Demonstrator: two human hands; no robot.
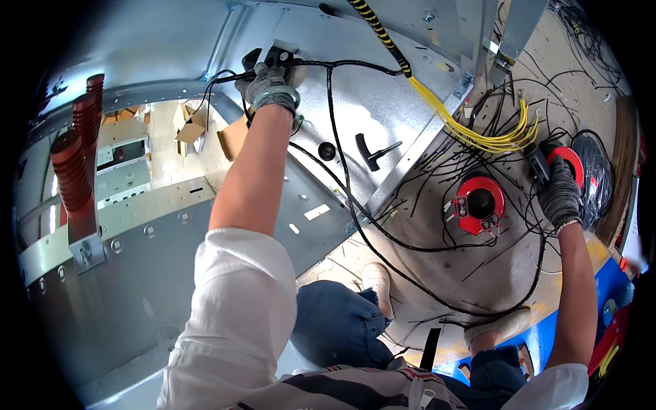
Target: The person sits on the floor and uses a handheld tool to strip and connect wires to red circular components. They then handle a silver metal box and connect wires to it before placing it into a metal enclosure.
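My left hand (266, 87), in a grey knitted glove, reaches onto the metal panel (372, 102) at the top. Its fingers are closed on a black cable (239, 78), right beside a black block-shaped part (281, 55). Over on the right, my right hand (560, 196), gloved too, has its fingers curled over a red ring-shaped transformer (571, 162). A dark, box-like piece (537, 164) shows next to that thumb; whether it belongs to the ring I cannot tell. Another red ring-shaped transformer (480, 205), with metal terminals, lies on the floor between the panel and my right hand.
On the panel lie a black T-handle tool (372, 152) and a round black cap (326, 151). A yellow wire bundle (471, 135) spills over the panel's edge onto scattered black wires. Brown ribbed insulators (72, 174) stand at left. A plastic-wrapped coil (592, 171) sits far right.
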